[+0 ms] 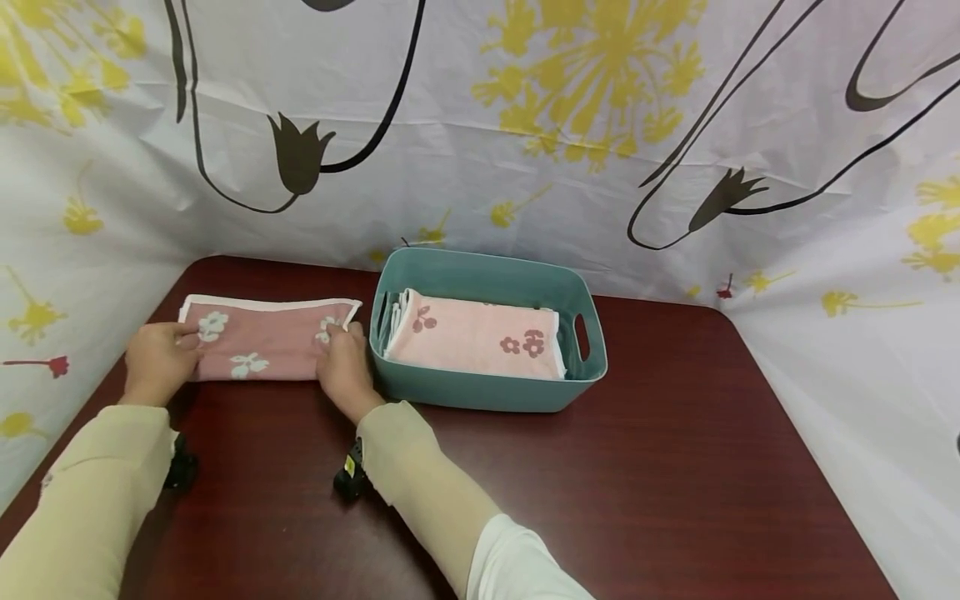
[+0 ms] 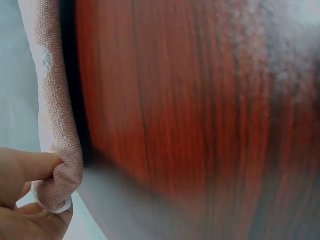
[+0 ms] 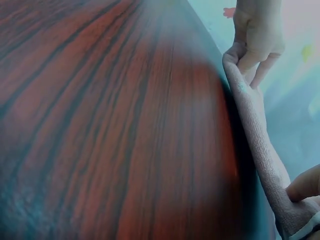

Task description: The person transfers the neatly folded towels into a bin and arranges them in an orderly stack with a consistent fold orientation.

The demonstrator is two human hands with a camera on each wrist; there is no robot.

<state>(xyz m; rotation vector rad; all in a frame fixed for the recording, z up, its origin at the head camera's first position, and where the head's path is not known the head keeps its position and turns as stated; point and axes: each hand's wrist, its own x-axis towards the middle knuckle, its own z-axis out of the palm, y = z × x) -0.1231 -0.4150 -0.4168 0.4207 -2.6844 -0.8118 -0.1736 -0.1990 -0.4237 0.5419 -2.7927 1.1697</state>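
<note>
A folded pink towel (image 1: 258, 342) with white flowers and a white border lies stretched between both hands at the left of the table. My left hand (image 1: 159, 354) pinches its left end; in the left wrist view the thumb and fingers (image 2: 37, 167) squeeze the rolled edge. At the other end, my right hand (image 1: 345, 362) grips the towel near its right corner, close beside the basket. Both hands show in the right wrist view, the left hand (image 3: 257, 37) at the top and the right thumb (image 3: 305, 185) pressing the fold at lower right.
A teal plastic basket (image 1: 480, 392) with handle holes stands right of the towel. Inside it lie folded light pink towels (image 1: 472, 337). The dark red-brown table (image 1: 660, 467) meets a white floral cloth (image 1: 450, 125) behind and at the sides.
</note>
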